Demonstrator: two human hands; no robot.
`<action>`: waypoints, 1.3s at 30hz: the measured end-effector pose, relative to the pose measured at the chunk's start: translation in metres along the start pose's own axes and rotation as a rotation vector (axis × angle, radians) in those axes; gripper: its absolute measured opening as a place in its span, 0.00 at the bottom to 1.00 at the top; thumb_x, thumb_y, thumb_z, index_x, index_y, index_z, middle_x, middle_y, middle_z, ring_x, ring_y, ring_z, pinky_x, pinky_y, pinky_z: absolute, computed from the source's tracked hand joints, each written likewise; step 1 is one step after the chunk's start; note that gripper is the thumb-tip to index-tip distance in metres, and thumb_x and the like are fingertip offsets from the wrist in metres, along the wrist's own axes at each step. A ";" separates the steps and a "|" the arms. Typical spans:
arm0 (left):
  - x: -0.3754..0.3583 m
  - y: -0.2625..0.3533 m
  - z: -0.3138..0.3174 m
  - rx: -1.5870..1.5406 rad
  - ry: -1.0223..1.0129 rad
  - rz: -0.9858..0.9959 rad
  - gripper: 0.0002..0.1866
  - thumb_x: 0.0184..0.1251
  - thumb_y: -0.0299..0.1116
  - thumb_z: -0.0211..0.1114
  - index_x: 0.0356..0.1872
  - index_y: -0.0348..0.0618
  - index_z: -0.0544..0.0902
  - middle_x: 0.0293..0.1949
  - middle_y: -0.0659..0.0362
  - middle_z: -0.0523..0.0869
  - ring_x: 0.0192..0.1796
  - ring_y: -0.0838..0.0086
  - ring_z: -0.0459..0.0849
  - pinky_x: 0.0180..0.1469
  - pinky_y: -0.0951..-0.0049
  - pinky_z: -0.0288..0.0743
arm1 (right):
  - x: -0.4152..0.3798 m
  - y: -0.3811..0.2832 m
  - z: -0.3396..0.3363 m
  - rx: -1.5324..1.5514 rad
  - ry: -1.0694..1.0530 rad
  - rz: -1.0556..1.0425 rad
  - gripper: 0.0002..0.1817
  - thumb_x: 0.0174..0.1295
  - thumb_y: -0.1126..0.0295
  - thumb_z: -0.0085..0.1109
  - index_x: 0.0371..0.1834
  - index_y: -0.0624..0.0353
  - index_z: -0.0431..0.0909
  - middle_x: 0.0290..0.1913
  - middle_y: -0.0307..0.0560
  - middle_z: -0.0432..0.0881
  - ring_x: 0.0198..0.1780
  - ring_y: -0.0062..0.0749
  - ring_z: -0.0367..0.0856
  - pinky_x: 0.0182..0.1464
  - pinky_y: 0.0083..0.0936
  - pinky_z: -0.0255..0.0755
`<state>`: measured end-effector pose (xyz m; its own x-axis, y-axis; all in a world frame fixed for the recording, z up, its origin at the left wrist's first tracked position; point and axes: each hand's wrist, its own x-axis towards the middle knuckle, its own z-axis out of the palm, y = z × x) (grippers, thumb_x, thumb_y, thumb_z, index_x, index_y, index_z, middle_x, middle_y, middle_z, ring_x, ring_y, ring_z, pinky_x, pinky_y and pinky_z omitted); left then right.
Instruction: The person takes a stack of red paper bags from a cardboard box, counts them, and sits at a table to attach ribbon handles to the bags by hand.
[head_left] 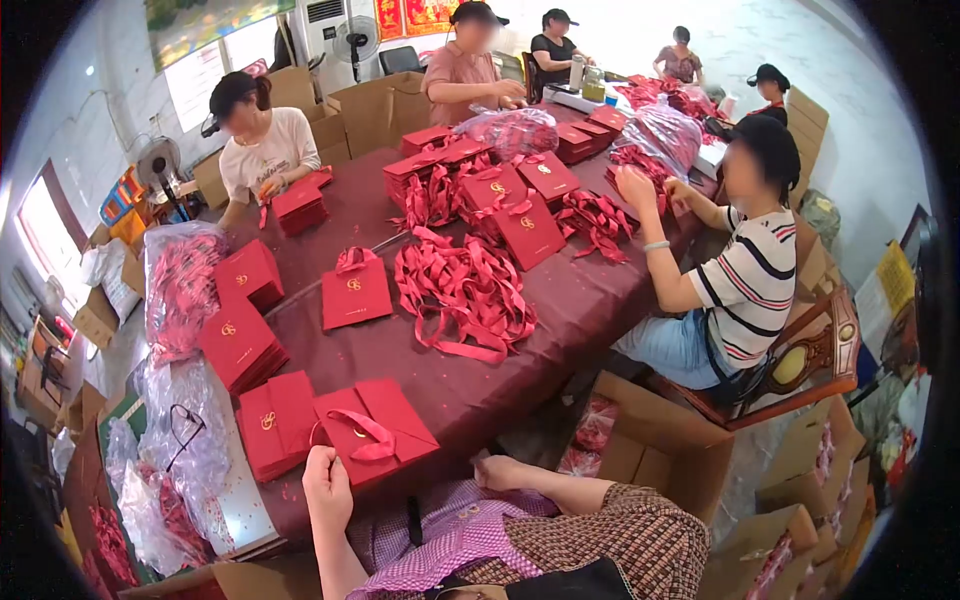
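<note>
A red gift bag (395, 440) with a gold emblem lies flat at the front edge of the table, a pink-red ribbon (367, 436) looped across its face. My left hand (327, 488) is closed in a fist at the bag's lower left corner, and a thin red loop of ribbon rises from its top. Low by the table edge, to the right of the bag, is my right hand (495, 473); its fingers are small and blurred. Left of the bag, a stack of red bags (275, 424) touches it. Another bag with its ribbon handle (357, 290) lies farther in.
A heap of loose ribbons (470, 295) spreads mid-table, with stacked bags (530, 225) behind. Plastic sacks of ribbon (182, 290) line the left side. A co-worker (740, 260) sits at the right; others work around the far side. An open carton (650, 440) stands by my right.
</note>
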<state>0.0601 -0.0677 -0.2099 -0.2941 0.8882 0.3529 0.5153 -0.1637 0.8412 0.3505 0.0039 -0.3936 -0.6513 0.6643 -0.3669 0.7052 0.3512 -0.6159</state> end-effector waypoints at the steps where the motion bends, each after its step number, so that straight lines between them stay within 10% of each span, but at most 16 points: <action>1: 0.001 0.002 -0.001 0.002 -0.003 0.005 0.03 0.59 0.16 0.51 0.32 0.34 0.70 0.27 0.56 0.69 0.31 0.72 0.70 0.36 0.76 0.67 | -0.002 0.003 -0.003 0.085 -0.064 -0.060 0.13 0.56 0.63 0.52 0.32 0.63 0.79 0.32 0.59 0.83 0.33 0.55 0.81 0.38 0.45 0.74; 39: -0.012 0.009 0.017 -0.152 -0.091 -0.029 0.03 0.60 0.15 0.50 0.31 0.33 0.70 0.29 0.58 0.69 0.33 0.76 0.70 0.37 0.79 0.66 | -0.044 -0.037 -0.014 -0.273 -0.159 -0.138 0.12 0.58 0.70 0.49 0.37 0.65 0.78 0.35 0.61 0.83 0.40 0.57 0.83 0.41 0.49 0.75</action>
<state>0.0816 -0.0723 -0.2132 -0.2299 0.9275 0.2949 0.3782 -0.1940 0.9052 0.3569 -0.0287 -0.3451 -0.7658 0.4951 -0.4104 0.6428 0.6084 -0.4656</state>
